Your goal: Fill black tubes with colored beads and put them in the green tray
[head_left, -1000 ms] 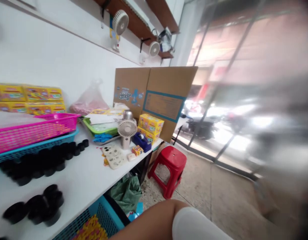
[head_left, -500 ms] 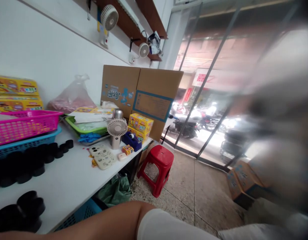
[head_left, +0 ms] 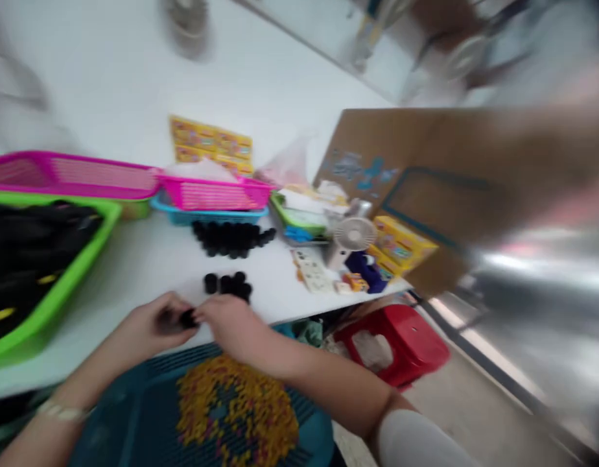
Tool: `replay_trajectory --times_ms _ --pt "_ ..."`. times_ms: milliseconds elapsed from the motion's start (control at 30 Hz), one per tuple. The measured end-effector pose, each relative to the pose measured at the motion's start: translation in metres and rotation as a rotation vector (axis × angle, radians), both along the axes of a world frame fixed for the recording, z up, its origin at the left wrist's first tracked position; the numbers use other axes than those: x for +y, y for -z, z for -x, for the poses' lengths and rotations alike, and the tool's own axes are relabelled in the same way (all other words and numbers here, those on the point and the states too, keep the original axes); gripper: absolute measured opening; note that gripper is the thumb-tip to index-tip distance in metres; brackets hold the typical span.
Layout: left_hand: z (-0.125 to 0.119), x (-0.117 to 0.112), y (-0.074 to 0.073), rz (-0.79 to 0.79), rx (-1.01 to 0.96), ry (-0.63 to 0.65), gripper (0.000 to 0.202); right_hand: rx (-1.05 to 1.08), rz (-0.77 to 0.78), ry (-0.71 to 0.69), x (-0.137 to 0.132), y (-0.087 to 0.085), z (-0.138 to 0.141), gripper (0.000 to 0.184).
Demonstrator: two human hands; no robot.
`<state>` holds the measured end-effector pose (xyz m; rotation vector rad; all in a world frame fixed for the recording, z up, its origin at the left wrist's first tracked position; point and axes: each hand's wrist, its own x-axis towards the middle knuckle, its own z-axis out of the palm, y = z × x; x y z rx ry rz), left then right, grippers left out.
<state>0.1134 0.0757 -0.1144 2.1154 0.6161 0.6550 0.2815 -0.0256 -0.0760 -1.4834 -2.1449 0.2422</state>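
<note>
Table (head_left: 148,275), white, runs across the scene under most items. Cardboard (head_left: 358,133) stands upright at its far right. Teal basket (head_left: 127,421) sits at the near side, below the table edge, with a heap of yellow bits (head_left: 273,421) in it, some pinkish ones mixed in. Green basket (head_left: 69,295), left end of table, filled with black items. Red stool (head_left: 419,334) on the floor, right. Farther back, pink basket (head_left: 202,194) rests on a blue basket (head_left: 180,216). Left hand (head_left: 151,327) is curled around a black cup, over the near table edge; right hand (head_left: 231,324) meets it from the right, fingertips at the cup. Blur: cannot tell whether the right fingers pinch it or only touch. Fan (head_left: 354,235) upright, right part of table. Black cups (head_left: 234,239) stand bunched before the blue basket; a smaller group lies nearer, just beyond the right hand. Held cup (head_left: 187,318): between the hands, near the table edge.
</note>
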Motion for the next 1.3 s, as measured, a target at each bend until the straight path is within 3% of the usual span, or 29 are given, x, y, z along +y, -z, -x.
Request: replay_trajectory --times_ms 167,333,467,633,967,1133,1300 --pt "0.005 -0.003 -0.006 0.043 -0.009 -0.022 0.028 0.077 -0.052 0.071 0.008 -0.008 0.009 0.019" --pt "0.005 -0.006 -0.011 0.054 -0.021 -0.020 0.026 0.013 -0.032 0.076 0.019 -0.021 0.013 0.020" --pt "0.008 -0.006 -0.011 0.061 -0.042 -0.004 0.026 -0.043 -0.033 0.030 0.025 -0.017 0.013 0.022" --pt "0.008 -0.004 -0.010 0.078 -0.060 0.007 0.029 -0.051 -0.120 0.037 0.013 -0.011 0.016 0.029" --pt "0.007 -0.005 -0.006 0.060 -0.090 -0.001 0.029 -0.253 -0.312 0.016 -0.009 0.024 0.021 0.045" --pt "0.008 -0.005 -0.005 0.042 -0.069 -0.008 0.028 -0.307 -0.277 -0.039 -0.008 0.020 0.022 0.041" --pt "0.009 -0.004 -0.008 0.064 -0.063 -0.005 0.031 -0.063 -0.212 0.026 0.000 0.012 0.012 0.045"
